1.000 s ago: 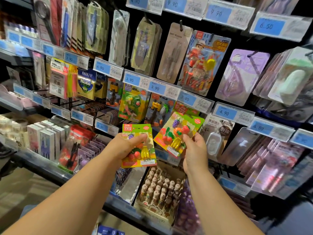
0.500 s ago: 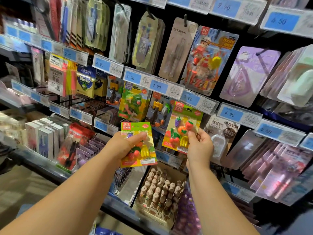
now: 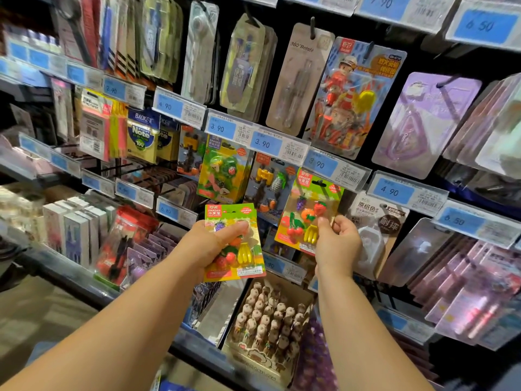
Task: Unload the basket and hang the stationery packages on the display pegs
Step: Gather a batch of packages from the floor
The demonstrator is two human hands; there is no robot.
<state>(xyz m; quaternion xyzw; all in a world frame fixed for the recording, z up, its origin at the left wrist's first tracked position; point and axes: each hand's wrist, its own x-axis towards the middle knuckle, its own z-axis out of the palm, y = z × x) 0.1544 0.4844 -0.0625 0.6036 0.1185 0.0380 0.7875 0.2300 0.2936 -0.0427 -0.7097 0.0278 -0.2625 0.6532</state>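
Two glossy, rectangular fruit-eraser cards — left hand [image 3: 208, 246] grips one card [image 3: 242, 266], thumb across its plastic blister; right hand [image 3: 337, 241] pinches the other card [image 3: 307, 204] by its lower edge, under a 3.90 tag [image 3: 321, 165]

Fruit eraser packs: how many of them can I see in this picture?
2. One pack lies in the left hand. The other pack is held up under a 3.90 price tag, pinched by the right hand. More may hide behind them.

A black display wall [image 3: 417, 55] crossed by rows of blue price labels [image 3: 266, 143] stands over a tan floor [image 3: 42, 320].
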